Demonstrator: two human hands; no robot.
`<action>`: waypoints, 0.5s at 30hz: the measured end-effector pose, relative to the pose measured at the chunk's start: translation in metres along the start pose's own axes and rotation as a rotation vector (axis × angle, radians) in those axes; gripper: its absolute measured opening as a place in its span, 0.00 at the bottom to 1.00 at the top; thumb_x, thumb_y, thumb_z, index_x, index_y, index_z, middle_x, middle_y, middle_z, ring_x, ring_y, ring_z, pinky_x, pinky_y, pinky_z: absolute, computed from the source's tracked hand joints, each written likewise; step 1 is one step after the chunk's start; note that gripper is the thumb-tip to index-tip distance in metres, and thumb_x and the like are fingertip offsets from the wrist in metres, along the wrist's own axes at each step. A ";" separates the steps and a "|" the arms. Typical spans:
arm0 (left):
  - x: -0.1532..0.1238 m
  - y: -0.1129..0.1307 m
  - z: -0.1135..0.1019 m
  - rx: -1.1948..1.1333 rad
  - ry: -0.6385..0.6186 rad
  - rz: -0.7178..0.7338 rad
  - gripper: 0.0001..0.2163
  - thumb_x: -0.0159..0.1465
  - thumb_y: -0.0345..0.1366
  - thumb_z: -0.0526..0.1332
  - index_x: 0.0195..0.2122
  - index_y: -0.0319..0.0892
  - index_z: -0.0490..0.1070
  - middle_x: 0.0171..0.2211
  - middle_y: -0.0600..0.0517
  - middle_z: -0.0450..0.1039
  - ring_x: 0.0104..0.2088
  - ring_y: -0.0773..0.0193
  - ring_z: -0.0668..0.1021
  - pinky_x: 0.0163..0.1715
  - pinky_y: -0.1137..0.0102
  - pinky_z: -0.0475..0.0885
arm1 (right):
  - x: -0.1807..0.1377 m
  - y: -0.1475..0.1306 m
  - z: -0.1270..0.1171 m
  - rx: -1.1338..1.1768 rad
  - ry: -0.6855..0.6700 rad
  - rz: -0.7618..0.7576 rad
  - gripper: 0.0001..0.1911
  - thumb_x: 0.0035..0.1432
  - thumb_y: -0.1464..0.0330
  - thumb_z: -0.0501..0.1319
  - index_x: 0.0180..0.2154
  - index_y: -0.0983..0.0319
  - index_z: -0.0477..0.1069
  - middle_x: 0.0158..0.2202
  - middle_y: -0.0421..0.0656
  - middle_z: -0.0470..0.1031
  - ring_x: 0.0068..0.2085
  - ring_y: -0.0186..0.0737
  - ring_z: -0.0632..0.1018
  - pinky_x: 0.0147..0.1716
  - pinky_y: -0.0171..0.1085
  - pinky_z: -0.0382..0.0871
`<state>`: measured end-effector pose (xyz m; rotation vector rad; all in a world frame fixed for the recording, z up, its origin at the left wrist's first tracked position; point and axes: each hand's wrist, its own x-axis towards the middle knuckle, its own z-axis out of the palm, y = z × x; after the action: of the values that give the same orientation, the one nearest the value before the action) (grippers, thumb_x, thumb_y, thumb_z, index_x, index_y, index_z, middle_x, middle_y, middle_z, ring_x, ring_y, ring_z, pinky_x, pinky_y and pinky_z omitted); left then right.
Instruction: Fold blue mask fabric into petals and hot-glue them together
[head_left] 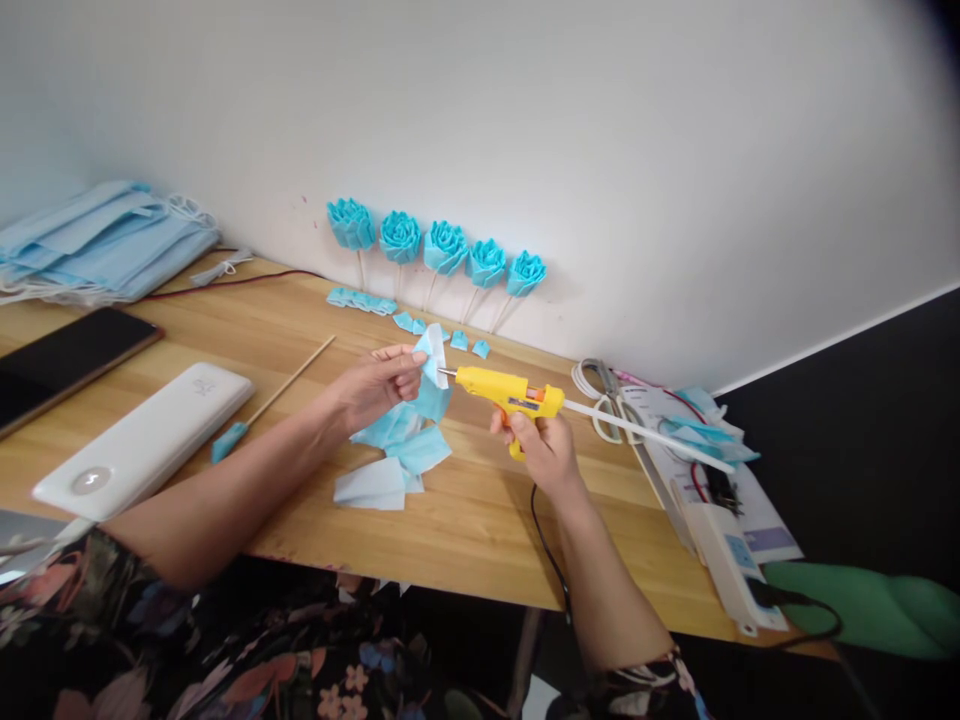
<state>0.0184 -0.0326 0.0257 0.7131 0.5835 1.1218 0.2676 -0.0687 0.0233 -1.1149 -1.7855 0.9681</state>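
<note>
My left hand (379, 385) pinches a small folded piece of blue mask fabric (433, 352) above the wooden table (480, 510). My right hand (541, 447) grips a yellow hot glue gun (506, 393), its nozzle touching the held piece. A white glue stick sticks out of the gun's back toward the right. More cut blue fabric pieces (397, 455) lie on the table just below my left hand. A thin wooden skewer with a blue tip (271, 400) lies to the left.
Several finished blue fabric roses on sticks (442, 250) lean against the wall, small folded petals (361, 299) below them. A stack of blue masks (97, 240), a phone (64, 358) and a white power bank (146, 435) sit left. Scissors (611, 395), papers and a power strip (724, 550) sit right.
</note>
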 end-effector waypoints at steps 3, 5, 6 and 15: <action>0.000 0.000 0.000 -0.004 -0.003 -0.005 0.17 0.53 0.35 0.73 0.20 0.39 0.62 0.16 0.59 0.57 0.18 0.75 0.62 0.20 0.77 0.62 | 0.000 -0.001 0.000 -0.005 0.001 -0.006 0.21 0.64 0.53 0.55 0.29 0.62 0.73 0.24 0.40 0.70 0.24 0.32 0.67 0.26 0.34 0.63; 0.000 -0.001 -0.001 -0.004 -0.006 -0.010 0.17 0.54 0.35 0.72 0.20 0.39 0.62 0.16 0.59 0.57 0.18 0.75 0.63 0.20 0.77 0.62 | 0.001 -0.002 0.001 -0.014 0.004 -0.011 0.21 0.64 0.54 0.55 0.29 0.62 0.73 0.25 0.41 0.71 0.24 0.32 0.68 0.26 0.34 0.63; 0.000 -0.001 -0.001 -0.005 -0.009 -0.010 0.17 0.54 0.35 0.72 0.20 0.39 0.62 0.16 0.59 0.57 0.18 0.75 0.62 0.20 0.77 0.62 | 0.001 -0.002 0.001 -0.022 0.006 -0.016 0.21 0.64 0.54 0.55 0.28 0.62 0.72 0.25 0.41 0.71 0.24 0.32 0.68 0.26 0.34 0.63; 0.000 -0.001 -0.001 -0.015 -0.014 -0.017 0.17 0.56 0.34 0.71 0.20 0.39 0.62 0.16 0.60 0.56 0.18 0.75 0.62 0.20 0.77 0.62 | 0.002 -0.002 0.000 -0.086 0.015 -0.051 0.21 0.64 0.55 0.55 0.26 0.62 0.71 0.24 0.41 0.71 0.26 0.33 0.69 0.27 0.34 0.63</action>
<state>0.0184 -0.0325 0.0243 0.7013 0.5681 1.1036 0.2664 -0.0675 0.0257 -1.1211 -1.8495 0.8574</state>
